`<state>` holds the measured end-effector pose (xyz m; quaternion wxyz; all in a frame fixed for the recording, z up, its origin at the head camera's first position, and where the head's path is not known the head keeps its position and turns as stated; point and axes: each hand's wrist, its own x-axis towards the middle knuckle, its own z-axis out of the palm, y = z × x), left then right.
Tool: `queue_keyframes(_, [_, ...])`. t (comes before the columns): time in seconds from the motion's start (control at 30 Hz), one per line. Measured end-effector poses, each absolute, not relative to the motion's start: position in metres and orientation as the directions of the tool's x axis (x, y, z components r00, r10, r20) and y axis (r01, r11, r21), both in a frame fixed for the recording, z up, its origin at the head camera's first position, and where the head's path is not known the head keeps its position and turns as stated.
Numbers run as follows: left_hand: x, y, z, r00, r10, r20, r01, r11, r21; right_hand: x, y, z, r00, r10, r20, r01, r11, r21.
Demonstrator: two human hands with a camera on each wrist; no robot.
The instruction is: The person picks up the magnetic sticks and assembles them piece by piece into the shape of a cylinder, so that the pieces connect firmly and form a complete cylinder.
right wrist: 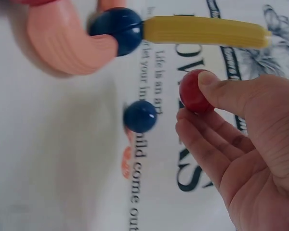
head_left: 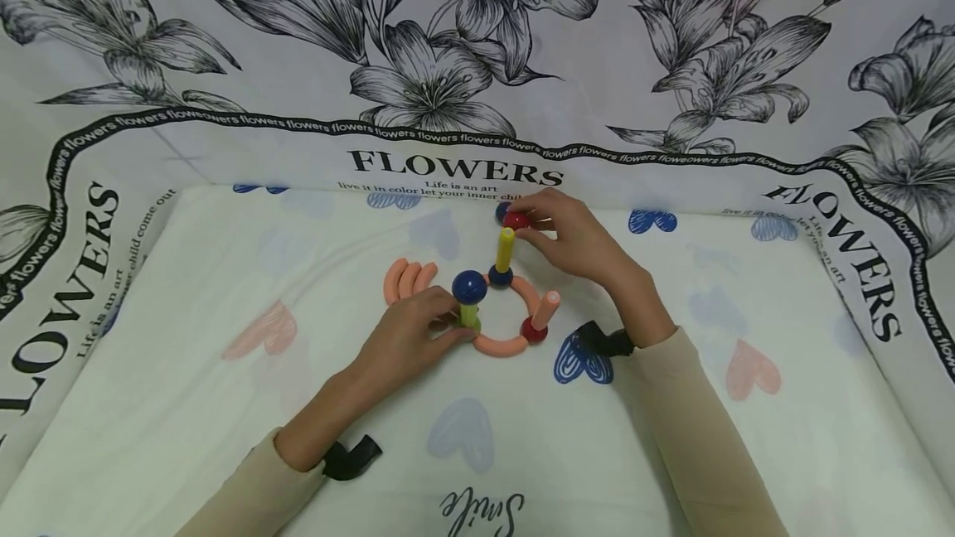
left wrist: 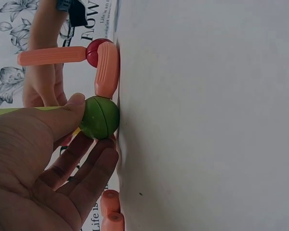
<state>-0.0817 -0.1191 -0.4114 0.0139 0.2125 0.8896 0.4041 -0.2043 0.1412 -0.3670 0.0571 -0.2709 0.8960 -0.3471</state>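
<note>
A ring of curved orange rods [head_left: 500,345] and coloured balls lies on the white cloth, with several straight rods standing up from it. My left hand [head_left: 406,333] pinches the green ball [left wrist: 100,118] at the ring's left side; a light green rod rises there, topped by a blue ball [head_left: 469,287]. Between thumb and fingers, my right hand [head_left: 578,236] holds a red ball [right wrist: 196,91] close to the top of the yellow rod [head_left: 505,250]. That rod stands on another blue ball [head_left: 501,276]. An orange rod [head_left: 548,309] leans up from a red ball [head_left: 534,330].
Three loose curved orange rods [head_left: 409,278] lie left of the ring. A loose blue ball [right wrist: 140,116] rests on the cloth behind the yellow rod. Flower-printed fabric [head_left: 477,48] rises at the back of the white cloth [head_left: 522,454].
</note>
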Motion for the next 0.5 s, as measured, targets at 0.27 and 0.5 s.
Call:
queue_keyframes(0.27, [-0.082, -0.120, -0.413, -0.908, 0.390, 0.149, 0.370, 0.586, 0.720, -0.188, 0.152, -0.353, -0.884, -0.442, 0.155, -0.420, 0.600, -0.681])
queue_keyframes(0.5, [-0.081, -0.118, -0.412, -0.908, 0.392, 0.145, 0.369, 0.586, 0.722, -0.172, 0.152, -0.337, -0.870, -0.414, 0.268, -0.476, 0.565, -0.674])
